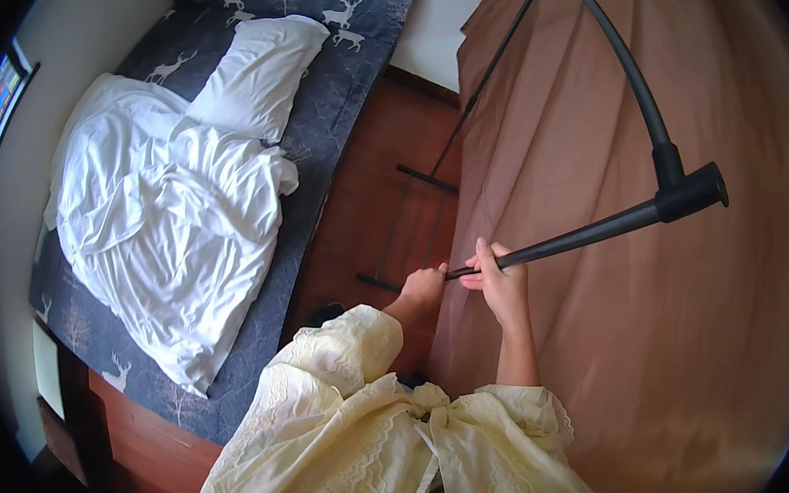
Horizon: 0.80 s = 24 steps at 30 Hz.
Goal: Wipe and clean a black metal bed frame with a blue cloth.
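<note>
My left hand (425, 284) is closed around the thin end of a black metal pole (576, 238), near the middle of the view. Farther along the same pole, my right hand (503, 277) grips it with the thumb laid along the top. At its far end the pole meets a black tube joint (691, 192), from which a curved black tube (631, 67) rises to the top edge. Behind the pole hangs a large brown curtain-like cloth (639, 321).
A bed (317, 171) with a dark deer-print cover stands on the left, holding a white pillow (262, 73) and a crumpled white quilt (174, 222). A black rack-like stand (428, 177) rests on the reddish floor (382, 141) between bed and cloth.
</note>
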{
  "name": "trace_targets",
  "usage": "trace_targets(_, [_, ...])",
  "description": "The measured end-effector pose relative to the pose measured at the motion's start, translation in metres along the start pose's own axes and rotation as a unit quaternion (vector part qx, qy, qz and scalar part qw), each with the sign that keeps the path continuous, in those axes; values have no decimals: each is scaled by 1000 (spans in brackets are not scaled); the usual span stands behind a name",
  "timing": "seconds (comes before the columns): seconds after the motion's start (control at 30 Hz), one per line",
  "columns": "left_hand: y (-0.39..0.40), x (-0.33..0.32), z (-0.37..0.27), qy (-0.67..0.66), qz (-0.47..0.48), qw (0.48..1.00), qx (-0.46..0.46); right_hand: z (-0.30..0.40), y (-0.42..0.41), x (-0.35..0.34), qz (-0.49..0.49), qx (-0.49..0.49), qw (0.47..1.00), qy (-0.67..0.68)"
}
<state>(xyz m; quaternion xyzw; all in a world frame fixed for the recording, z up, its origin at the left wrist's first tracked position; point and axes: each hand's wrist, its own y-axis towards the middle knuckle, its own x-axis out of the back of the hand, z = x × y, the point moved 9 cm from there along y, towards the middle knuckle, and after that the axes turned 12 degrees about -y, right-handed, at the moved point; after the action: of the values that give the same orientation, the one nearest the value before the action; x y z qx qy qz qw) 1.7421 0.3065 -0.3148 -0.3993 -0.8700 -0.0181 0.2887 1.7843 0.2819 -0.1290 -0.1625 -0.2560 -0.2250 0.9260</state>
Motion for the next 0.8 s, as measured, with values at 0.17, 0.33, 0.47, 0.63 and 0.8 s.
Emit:
trace_targets(0.17, [105, 52, 2, 55, 81, 995, -30, 12, 108, 14, -61, -34, 996, 61])
trace_targets(0.33, [207, 99, 29, 55, 46, 997, -15, 26, 214, 5, -57, -47, 993, 88])
trace_targets(0.47, [288, 128, 52, 39, 19, 999, 29, 27, 297, -3, -40, -38, 991, 120])
trace_targets(0.63, [379, 158, 49, 46, -7, 999, 24, 40, 398, 1, -37, -39, 990, 127])
trace_targets(0.8, [450, 176, 51, 45, 8, 994, 103, 34, 467, 4, -38, -56, 992, 108])
